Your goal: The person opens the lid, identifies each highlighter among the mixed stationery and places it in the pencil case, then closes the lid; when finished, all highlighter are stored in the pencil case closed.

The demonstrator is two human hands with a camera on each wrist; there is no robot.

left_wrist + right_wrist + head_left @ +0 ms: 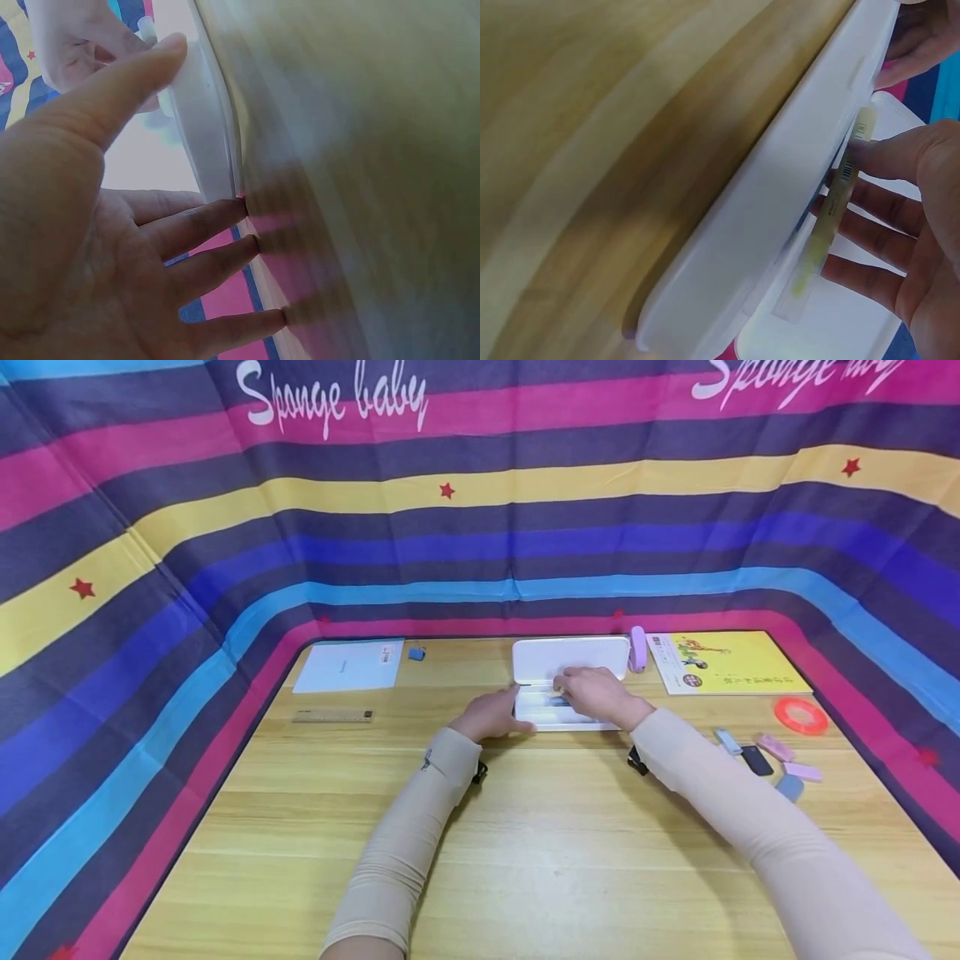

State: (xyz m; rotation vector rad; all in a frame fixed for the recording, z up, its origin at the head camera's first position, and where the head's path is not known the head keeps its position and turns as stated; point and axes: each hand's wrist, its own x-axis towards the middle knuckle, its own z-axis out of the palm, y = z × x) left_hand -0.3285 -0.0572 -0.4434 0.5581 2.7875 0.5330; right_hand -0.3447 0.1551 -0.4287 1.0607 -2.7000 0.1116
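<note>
A white pencil case (572, 660) lies with its lid raised near the back of the table. My left hand (491, 714) is at its left end, thumb against the front edge. In the left wrist view the fingers (214, 274) spread nearly straight, the upper ones touching the case's end. My right hand (596, 695) reaches over the tray and pinches a slim translucent yellow pen (832, 202) between thumb and fingers. The pen, with a barcode label and clear end, lies along the case's long side in the right wrist view. Part of the tray is hidden under this hand.
A purple object (637, 649) stands beside the lid, left of a yellow book (727, 662). An orange ring (801, 716) and several erasers (757, 760) lie right. A pale blue notebook (348, 667), small blue sharpener-like item (417, 653) and ruler (333, 716) lie left.
</note>
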